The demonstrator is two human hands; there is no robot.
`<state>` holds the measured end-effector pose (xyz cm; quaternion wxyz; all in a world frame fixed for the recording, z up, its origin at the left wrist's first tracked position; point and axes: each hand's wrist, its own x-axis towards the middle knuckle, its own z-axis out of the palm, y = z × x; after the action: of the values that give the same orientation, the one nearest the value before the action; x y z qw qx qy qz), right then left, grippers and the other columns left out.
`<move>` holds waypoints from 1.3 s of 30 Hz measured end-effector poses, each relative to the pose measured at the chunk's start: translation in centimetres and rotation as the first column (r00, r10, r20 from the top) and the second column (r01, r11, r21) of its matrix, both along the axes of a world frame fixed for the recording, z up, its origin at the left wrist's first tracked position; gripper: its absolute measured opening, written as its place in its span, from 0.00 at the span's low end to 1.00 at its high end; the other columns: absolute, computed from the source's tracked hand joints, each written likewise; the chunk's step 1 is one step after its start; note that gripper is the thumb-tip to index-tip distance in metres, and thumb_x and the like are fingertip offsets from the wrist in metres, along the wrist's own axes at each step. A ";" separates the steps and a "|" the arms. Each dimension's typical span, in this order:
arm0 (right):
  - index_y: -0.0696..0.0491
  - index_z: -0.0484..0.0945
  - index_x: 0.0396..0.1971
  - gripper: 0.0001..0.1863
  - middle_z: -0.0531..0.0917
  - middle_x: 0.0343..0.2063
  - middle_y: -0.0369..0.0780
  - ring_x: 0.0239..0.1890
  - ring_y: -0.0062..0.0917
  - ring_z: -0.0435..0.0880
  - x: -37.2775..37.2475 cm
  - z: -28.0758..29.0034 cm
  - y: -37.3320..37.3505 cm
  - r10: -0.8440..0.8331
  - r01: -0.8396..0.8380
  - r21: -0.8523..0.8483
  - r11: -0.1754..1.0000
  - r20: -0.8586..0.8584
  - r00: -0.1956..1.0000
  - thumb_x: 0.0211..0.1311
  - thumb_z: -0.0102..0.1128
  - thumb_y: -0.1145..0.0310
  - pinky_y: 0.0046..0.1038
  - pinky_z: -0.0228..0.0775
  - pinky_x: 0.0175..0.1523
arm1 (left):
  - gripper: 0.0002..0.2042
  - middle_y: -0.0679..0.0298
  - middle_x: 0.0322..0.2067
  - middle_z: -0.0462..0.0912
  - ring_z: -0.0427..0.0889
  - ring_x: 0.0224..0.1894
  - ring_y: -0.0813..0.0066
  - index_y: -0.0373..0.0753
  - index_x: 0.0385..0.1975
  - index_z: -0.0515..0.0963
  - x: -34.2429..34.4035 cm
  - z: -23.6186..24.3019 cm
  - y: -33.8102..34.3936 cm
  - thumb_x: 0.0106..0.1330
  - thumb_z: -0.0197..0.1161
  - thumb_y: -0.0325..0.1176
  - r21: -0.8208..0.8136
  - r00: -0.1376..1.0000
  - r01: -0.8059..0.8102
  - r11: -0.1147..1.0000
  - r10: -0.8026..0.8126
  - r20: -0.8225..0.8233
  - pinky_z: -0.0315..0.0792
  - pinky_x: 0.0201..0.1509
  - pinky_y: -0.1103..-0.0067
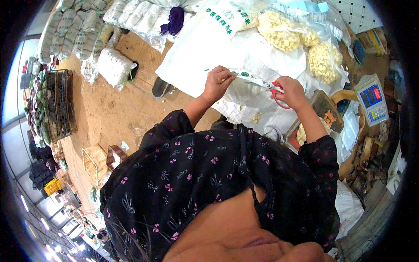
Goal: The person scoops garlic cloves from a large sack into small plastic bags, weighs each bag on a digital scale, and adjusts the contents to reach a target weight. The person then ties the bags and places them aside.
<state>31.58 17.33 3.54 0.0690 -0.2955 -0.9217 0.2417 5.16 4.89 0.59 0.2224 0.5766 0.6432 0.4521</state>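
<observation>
My right hand (pixel 291 92) is closed around the red handles of a pair of scissors (pixel 276 91). The blades point left, along the edge of a white plastic bag (pixel 248 78) with green print. My left hand (pixel 217 84) pinches that edge between thumb and fingertips, a short way from the blade tips. Whether the blades are parted around the plastic is too small to tell. Beneath both hands lie white woven sacks (pixel 192 56). Beyond my right hand stand clear bags of peeled garlic cloves (pixel 280 31), and another such bag (pixel 325 62) sits nearer.
A digital scale (pixel 373 99) stands at the right, beside a tub (pixel 322 105) with cloves in it. Filled bags (pixel 114 66) are piled at the far left. A purple cloth (pixel 175 20) lies on white packs. Wooden crates (pixel 95 162) rest on the brown floor.
</observation>
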 end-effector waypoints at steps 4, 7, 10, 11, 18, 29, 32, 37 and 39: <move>0.53 0.71 0.29 0.21 0.76 0.26 0.42 0.33 0.38 0.75 0.3 0.4 0.1 -0.035 0.039 -0.026 0.999 0.144 0.989 0.34 0.70 0.61 0.35 0.66 0.37 | 0.03 0.60 0.22 0.75 0.75 0.26 0.66 0.36 0.24 0.80 0.1 0.3 0.0 0.49 0.64 0.26 -0.011 1.000 -0.005 1.000 0.005 0.029 0.69 0.30 0.75; 0.54 0.71 0.28 0.22 0.75 0.26 0.42 0.33 0.39 0.74 0.2 0.4 0.2 0.008 -0.008 0.017 1.000 -0.007 1.000 0.33 0.70 0.61 0.36 0.65 0.38 | 0.04 0.60 0.23 0.75 0.75 0.27 0.66 0.36 0.25 0.80 0.1 0.5 0.1 0.50 0.64 0.26 -0.022 1.000 -0.003 1.000 0.004 0.021 0.69 0.30 0.76; 0.55 0.70 0.29 0.23 0.74 0.26 0.42 0.33 0.39 0.73 -0.3 0.2 -0.3 0.037 -0.029 0.069 0.997 -0.128 0.991 0.33 0.70 0.61 0.36 0.64 0.39 | 0.04 0.60 0.23 0.75 0.75 0.28 0.68 0.37 0.26 0.80 0.2 0.9 0.0 0.50 0.64 0.26 -0.039 0.999 -0.003 0.999 0.004 0.034 0.69 0.31 0.77; 0.55 0.70 0.29 0.23 0.74 0.26 0.42 0.34 0.39 0.73 -0.5 0.1 -0.5 0.036 -0.026 0.077 0.997 -0.138 0.990 0.32 0.71 0.61 0.36 0.63 0.40 | 0.04 0.61 0.24 0.75 0.75 0.28 0.68 0.37 0.26 0.81 0.3 1.0 0.1 0.50 0.64 0.26 -0.049 0.999 -0.005 0.999 0.007 0.048 0.69 0.31 0.77; 0.54 0.71 0.31 0.24 0.75 0.31 0.43 0.39 0.38 0.73 -2.1 -0.6 -0.9 0.023 -0.021 0.023 1.000 -0.112 0.993 0.34 0.70 0.58 0.36 0.63 0.45 | 0.08 0.61 0.26 0.76 0.76 0.30 0.69 0.38 0.33 0.78 0.0 1.8 -0.2 0.51 0.63 0.26 -0.144 0.993 0.004 0.990 0.013 0.118 0.70 0.33 0.78; 0.53 0.72 0.28 0.22 0.76 0.26 0.40 0.30 0.35 0.77 -2.0 -3.0 -0.4 -0.020 0.004 -0.177 0.984 -0.090 0.996 0.33 0.72 0.58 0.33 0.67 0.34 | 0.13 0.65 0.35 0.78 0.73 0.45 0.66 0.45 0.35 0.77 -3.4 1.0 -1.6 0.48 0.65 0.35 -0.208 0.905 0.102 0.973 -0.178 -0.386 0.56 0.56 0.60; 0.54 0.72 0.28 0.23 0.76 0.28 0.42 0.31 0.35 0.76 -2.9 -2.7 -0.5 0.066 -0.079 -0.037 0.996 -0.273 0.960 0.33 0.72 0.59 0.33 0.67 0.34 | 0.07 0.67 0.31 0.78 0.75 0.39 0.67 0.45 0.28 0.79 -3.5 -0.7 -1.1 0.48 0.64 0.33 -0.168 0.930 0.072 0.983 -0.127 -0.344 0.59 0.53 0.64; 0.55 0.71 0.29 0.24 0.76 0.28 0.42 0.31 0.33 0.76 -4.3 -2.1 -1.0 0.051 -0.089 -0.120 0.989 -0.287 0.957 0.33 0.73 0.61 0.31 0.68 0.33 | 0.05 0.62 0.24 0.79 0.76 0.29 0.63 0.41 0.25 0.79 -3.8 -1.0 -0.5 0.46 0.65 0.29 -0.115 0.936 0.135 0.984 -0.165 -0.311 0.67 0.36 0.70; 0.55 0.71 0.30 0.24 0.76 0.26 0.41 0.29 0.32 0.77 -4.4 -2.4 -1.1 0.004 -0.057 -0.209 0.976 -0.249 0.968 0.33 0.73 0.61 0.30 0.68 0.32 | 0.05 0.61 0.24 0.79 0.76 0.29 0.62 0.40 0.25 0.79 -4.1 -1.2 -0.3 0.47 0.65 0.29 -0.133 0.940 0.158 0.978 -0.191 -0.283 0.68 0.35 0.71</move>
<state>27.18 16.20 1.16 0.1471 -0.2545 -0.8788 0.3758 1.09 4.56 -0.59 0.1943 0.6794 0.6390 0.3040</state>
